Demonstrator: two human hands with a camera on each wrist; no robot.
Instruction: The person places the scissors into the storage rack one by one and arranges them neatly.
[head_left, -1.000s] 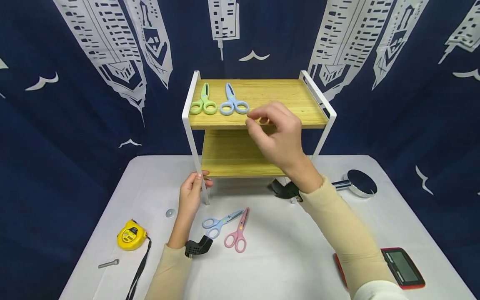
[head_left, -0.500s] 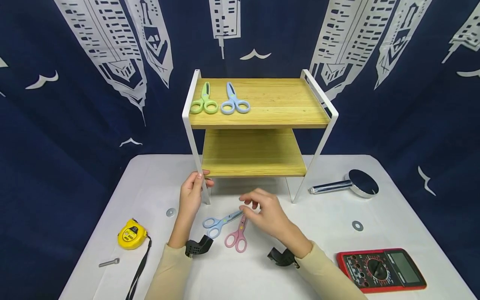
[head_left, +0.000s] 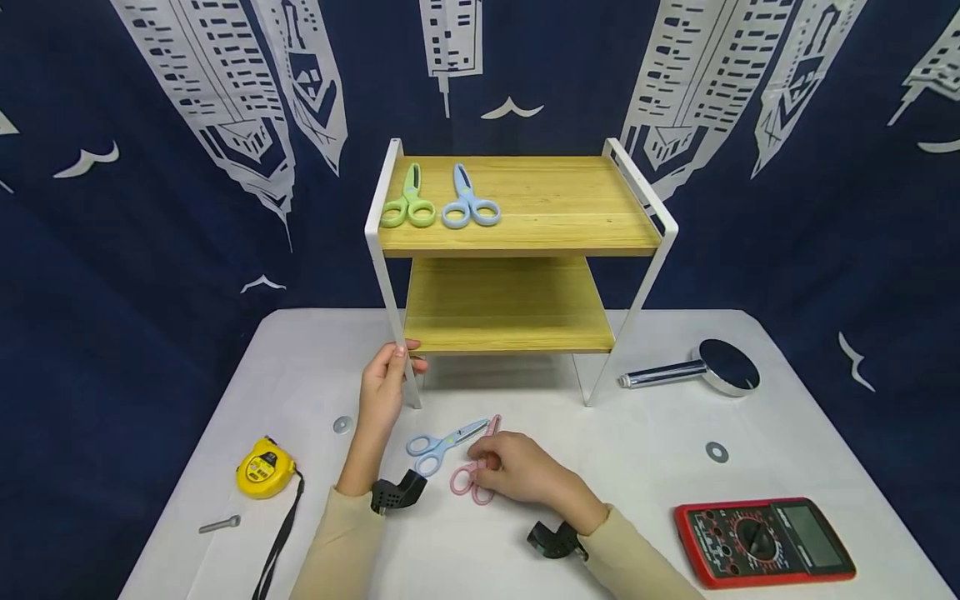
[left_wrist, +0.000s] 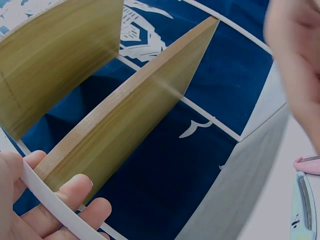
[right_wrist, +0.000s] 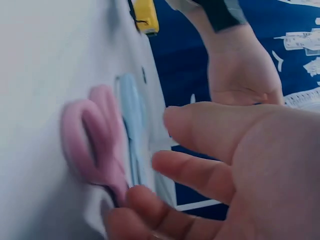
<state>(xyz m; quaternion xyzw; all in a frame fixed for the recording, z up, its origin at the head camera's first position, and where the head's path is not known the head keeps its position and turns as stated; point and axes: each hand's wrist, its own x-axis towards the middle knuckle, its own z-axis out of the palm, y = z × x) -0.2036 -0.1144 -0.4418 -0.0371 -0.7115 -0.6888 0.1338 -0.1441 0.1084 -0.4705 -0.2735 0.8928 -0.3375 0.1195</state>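
in the head view the left hand (head_left: 382,392) gripped the shelf rack's (head_left: 517,250) white front leg, while the right hand (head_left: 513,473) lay on the pink scissors (head_left: 471,479) on the bench (head_left: 637,467). in the left wrist view fingers (left_wrist: 75,192) curled round that leg. in the right wrist view loosely bent fingers (right_wrist: 200,172) touched the pink scissors, no firm grip visible.

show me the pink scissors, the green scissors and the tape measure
pink scissors (head_left: 463,482), head view, on the handle loop left of the right hand
green scissors (head_left: 408,211), head view, on the handles, top shelf
tape measure (head_left: 262,469), head view, on the yellow case
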